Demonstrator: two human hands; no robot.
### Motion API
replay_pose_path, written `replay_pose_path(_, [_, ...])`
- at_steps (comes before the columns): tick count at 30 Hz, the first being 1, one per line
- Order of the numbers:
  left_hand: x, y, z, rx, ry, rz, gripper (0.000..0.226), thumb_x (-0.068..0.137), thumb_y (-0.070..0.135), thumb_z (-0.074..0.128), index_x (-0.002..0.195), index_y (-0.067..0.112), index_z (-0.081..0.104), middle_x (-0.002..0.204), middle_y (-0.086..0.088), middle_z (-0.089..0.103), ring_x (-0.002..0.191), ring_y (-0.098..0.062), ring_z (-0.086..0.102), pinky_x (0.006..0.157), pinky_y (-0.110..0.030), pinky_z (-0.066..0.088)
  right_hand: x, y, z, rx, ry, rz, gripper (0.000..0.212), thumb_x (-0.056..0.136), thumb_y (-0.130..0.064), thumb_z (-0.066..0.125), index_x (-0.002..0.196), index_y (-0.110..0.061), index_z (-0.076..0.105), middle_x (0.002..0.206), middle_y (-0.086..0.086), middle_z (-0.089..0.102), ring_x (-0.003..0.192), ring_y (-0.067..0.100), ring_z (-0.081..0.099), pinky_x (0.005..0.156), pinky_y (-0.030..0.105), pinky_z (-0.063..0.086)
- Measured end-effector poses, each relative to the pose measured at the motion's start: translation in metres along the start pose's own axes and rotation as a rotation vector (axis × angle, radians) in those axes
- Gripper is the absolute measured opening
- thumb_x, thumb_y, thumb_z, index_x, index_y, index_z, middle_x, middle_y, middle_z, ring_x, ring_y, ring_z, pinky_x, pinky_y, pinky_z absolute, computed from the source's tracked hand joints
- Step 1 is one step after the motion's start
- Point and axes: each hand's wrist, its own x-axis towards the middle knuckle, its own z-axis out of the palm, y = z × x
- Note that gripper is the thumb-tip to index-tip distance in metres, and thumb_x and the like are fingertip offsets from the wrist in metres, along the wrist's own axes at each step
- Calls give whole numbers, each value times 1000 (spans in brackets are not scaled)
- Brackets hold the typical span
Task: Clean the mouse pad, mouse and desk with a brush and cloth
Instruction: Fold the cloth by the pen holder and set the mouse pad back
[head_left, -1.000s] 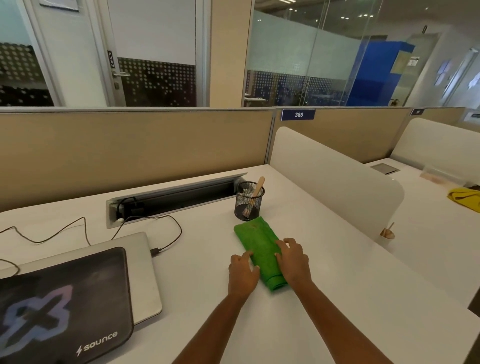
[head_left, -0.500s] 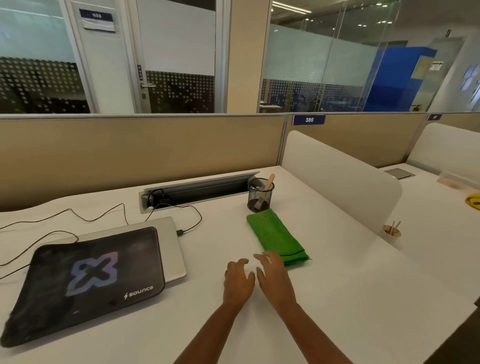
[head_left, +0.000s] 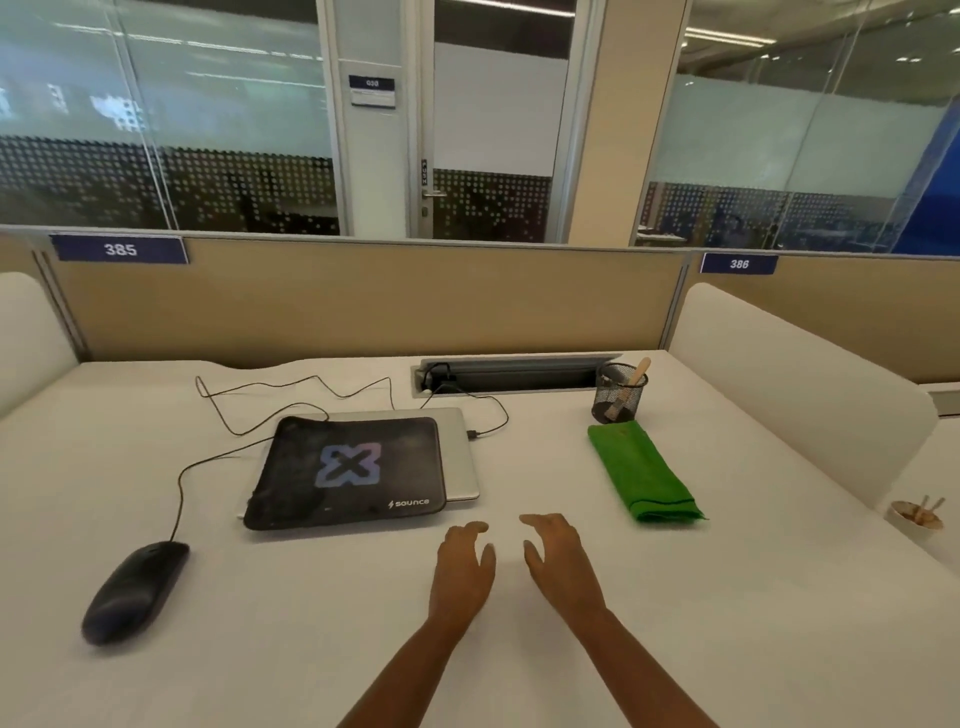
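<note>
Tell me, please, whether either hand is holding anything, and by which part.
Nothing is held: the left hand and right hand are open and empty, and neither touches the green cloth.

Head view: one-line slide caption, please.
Empty left hand and right hand over the desk, between mouse pad lying on laptop and folded green cloth.
</note>
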Motion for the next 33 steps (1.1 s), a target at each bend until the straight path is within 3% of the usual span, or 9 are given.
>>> replay_pose_path(4, [3,-19,-44,15,121,-72,38,99,22,44,135,13,44,142,-6,45,132,-20,41,109,-27,31,7,-31,11,64,-22,5,35,94,-12,46,128,-13,51,129,6,52,122,19,47,102,20,32])
replay_pose_path(8, [21,-42,-96,16,246,-64,31,96,12,49,125,5,54,124,-14,55,119,-26,51,99,-29,41,28,-59,21,139,-29,27,33,92,-8,47,125,-12,54,125,10,55,114,23,54,96,23,39])
replay_pose_path(11, [37,-63,-131,0,320,-98,29,95,9,49,122,1,56,125,-17,54,117,-29,51,100,-35,42,52,-76,30,179,-19,60,32,92,-5,48,123,-9,55,124,12,56,111,24,55,94,24,41])
replay_pose_path(18, [81,-104,-188,24,270,-269,48,95,11,47,139,2,31,136,-20,41,127,-34,42,103,-43,41,105,-105,61,94,-94,206,38,94,-18,47,130,-5,49,130,16,53,120,27,51,100,31,41])
replay_pose_path(24, [107,-125,-204,134,205,-318,37,97,16,43,131,2,38,130,-16,46,120,-28,48,99,-34,44,131,-116,84,-113,-174,358,44,96,-34,44,129,-4,46,133,14,51,123,29,48,102,35,41])
replay_pose_path(28, [119,-129,-210,182,213,-353,34,99,18,41,129,2,42,130,-16,46,119,-26,48,98,-31,43,139,-119,90,-131,-149,433,38,94,-30,48,121,-2,50,126,17,53,117,30,52,96,34,46])
replay_pose_path(31, [129,-135,-216,136,216,-411,36,99,19,42,129,-1,43,131,-20,46,122,-31,46,101,-36,41,142,-115,90,-53,-93,472,21,92,-20,51,102,-2,53,121,22,56,111,34,55,92,36,45])
replay_pose_path(33, [134,-141,-217,81,207,-447,35,99,19,43,125,-3,48,127,-23,51,119,-34,49,101,-38,41,142,-112,89,15,-53,496,19,92,-14,51,103,1,55,125,22,56,115,34,53,93,33,42])
